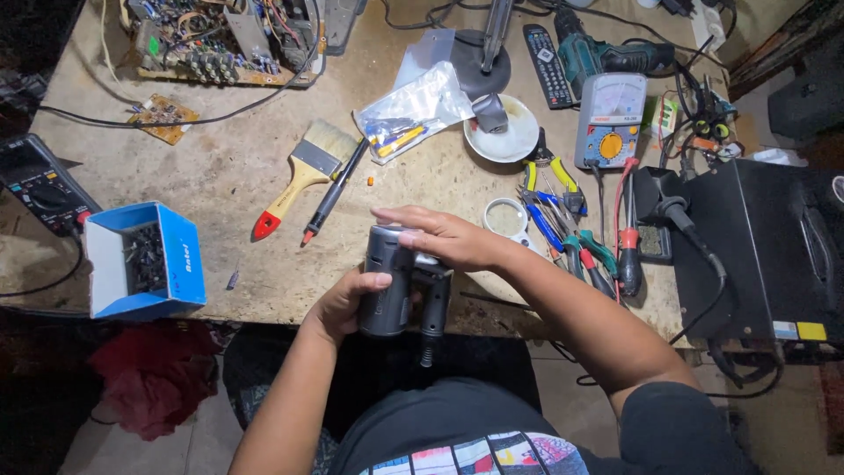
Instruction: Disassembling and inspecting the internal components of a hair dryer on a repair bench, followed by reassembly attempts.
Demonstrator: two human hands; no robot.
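Both my hands hold a dark grey cylindrical device (387, 283) with a black handle-like part (434, 310) at the near edge of the workbench (237, 176). My left hand (345, 305) grips the cylinder's lower side from the left, thumb across its front. My right hand (440, 237) lies over its top end, fingers stretched to the left. The device's top is partly hidden by those fingers.
A blue box of small parts (145, 259) sits at the left; a paintbrush (303, 173) and black pen (334, 192) lie behind the device. Pliers and screwdrivers (576, 237), an analog meter (610, 121), a white dish (503, 132), a circuit board (224, 40) and a black case (765, 251) surround.
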